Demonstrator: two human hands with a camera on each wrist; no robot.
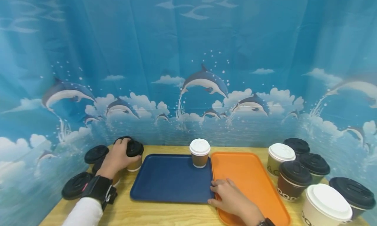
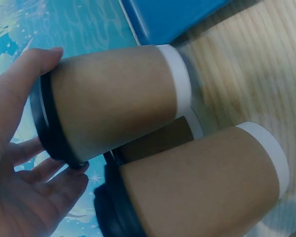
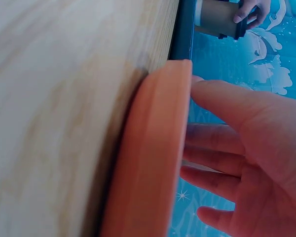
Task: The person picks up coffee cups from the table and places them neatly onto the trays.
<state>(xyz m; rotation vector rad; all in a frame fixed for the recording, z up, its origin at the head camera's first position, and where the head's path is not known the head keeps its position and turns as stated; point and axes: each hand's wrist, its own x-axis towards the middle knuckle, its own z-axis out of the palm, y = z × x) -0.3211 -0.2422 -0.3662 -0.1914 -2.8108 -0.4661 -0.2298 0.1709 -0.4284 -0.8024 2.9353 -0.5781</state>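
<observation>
My left hand grips a brown paper coffee cup by its black lid, left of the navy tray. In the left wrist view my thumb lies on one side of the held cup's lid and my fingers reach round the other. Beside it is another brown cup, with a third partly hidden behind. A brown cup with a white lid stands upright on the navy tray's far right corner. My right hand, fingers relaxed, rests at the seam between the navy tray and the orange tray.
More black-lidded cups stand at the left near my forearm. At the right, several cups with black and white lids crowd together, a large white-lidded one nearest. Behind the wooden table hangs a blue dolphin curtain.
</observation>
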